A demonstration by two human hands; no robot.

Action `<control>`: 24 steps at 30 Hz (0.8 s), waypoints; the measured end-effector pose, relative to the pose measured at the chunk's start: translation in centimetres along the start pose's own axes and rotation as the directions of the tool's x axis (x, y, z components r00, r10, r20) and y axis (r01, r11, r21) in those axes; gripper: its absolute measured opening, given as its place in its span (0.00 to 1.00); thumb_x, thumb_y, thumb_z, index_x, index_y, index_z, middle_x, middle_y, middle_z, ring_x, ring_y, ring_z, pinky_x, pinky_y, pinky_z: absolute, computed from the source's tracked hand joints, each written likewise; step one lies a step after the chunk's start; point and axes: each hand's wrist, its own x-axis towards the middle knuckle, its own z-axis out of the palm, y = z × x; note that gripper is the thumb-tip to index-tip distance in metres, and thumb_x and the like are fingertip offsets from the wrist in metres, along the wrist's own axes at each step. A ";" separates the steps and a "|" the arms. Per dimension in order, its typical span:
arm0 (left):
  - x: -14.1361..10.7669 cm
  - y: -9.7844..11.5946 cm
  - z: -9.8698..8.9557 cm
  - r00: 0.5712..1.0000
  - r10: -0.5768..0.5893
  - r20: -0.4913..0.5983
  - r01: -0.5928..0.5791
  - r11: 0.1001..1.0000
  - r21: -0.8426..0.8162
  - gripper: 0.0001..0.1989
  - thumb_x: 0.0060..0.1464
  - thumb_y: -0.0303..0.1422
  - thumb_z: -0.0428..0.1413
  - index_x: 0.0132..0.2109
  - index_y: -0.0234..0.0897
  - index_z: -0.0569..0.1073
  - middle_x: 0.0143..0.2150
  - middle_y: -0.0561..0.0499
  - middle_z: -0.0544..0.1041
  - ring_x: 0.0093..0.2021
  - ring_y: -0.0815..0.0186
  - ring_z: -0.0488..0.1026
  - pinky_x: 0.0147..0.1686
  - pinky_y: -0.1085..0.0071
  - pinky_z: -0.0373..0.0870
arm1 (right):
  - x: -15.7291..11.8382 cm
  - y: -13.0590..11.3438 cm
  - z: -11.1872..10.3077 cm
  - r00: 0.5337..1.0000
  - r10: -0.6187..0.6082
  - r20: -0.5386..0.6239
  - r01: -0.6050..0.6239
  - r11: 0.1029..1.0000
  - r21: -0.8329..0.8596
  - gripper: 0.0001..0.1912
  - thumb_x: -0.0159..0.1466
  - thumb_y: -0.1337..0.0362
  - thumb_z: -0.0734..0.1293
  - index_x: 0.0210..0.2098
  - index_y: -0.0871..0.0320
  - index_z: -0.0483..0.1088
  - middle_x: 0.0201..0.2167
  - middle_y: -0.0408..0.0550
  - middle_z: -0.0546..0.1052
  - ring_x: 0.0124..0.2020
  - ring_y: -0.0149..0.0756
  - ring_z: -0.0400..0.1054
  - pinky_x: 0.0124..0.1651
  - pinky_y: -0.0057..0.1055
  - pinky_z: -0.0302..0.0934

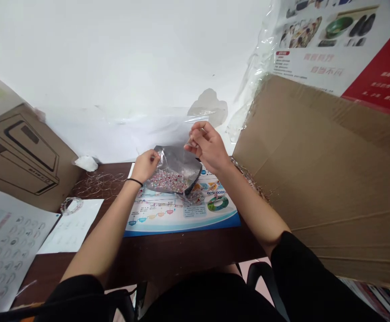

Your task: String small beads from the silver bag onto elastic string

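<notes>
A grey and clear plastic bag (178, 156) lies on a printed sheet, with many small pink, red and clear beads (168, 180) in its lower part. My left hand (146, 166), a black band round its wrist, pinches the bag's left upper edge. Raised above the bag's right side, my right hand (207, 145) has thumb and index finger pressed together. Whatever it holds is too thin or clear to make out. Loose beads (195, 197) and a beaded strand (163, 204) lie on the sheet below the bag.
The printed sheet (181, 226) rests on a dark brown table (181, 250). Tangled wire (99, 183), a beaded bracelet (72, 206) and white paper (72, 232) are to the left. Cardboard boxes (30, 156) and panels (322, 179) stand on both sides, a white wall behind.
</notes>
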 end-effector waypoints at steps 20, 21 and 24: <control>-4.9 5.6 0.6 0.951 0.070 0.301 0.099 0.854 -0.511 0.22 0.59 0.49 0.49 0.37 0.33 0.74 0.31 0.48 0.76 0.27 0.68 0.68 0.29 0.72 0.66 | -2.9 6.0 -1.1 0.981 -0.179 0.079 0.189 0.760 -0.621 0.16 0.69 0.57 0.55 0.33 0.58 0.66 0.29 0.44 0.69 0.32 0.31 0.61 0.38 0.30 0.56; -4.8 6.1 0.1 0.953 0.068 0.294 0.107 0.836 -0.539 0.23 0.58 0.50 0.49 0.38 0.32 0.74 0.32 0.47 0.76 0.27 0.69 0.69 0.29 0.72 0.67 | -4.5 6.4 -1.4 0.987 -0.143 0.067 0.154 0.778 -0.609 0.16 0.69 0.56 0.55 0.34 0.59 0.67 0.29 0.44 0.70 0.30 0.31 0.61 0.36 0.29 0.56; -4.1 7.5 -0.9 0.959 0.074 0.274 0.125 0.756 -0.643 0.24 0.56 0.51 0.51 0.40 0.32 0.74 0.35 0.45 0.78 0.30 0.68 0.72 0.32 0.72 0.70 | -8.3 7.9 -2.0 0.988 -0.023 0.150 0.111 0.781 -0.615 0.14 0.65 0.55 0.62 0.42 0.60 0.68 0.32 0.46 0.71 0.31 0.32 0.63 0.36 0.30 0.58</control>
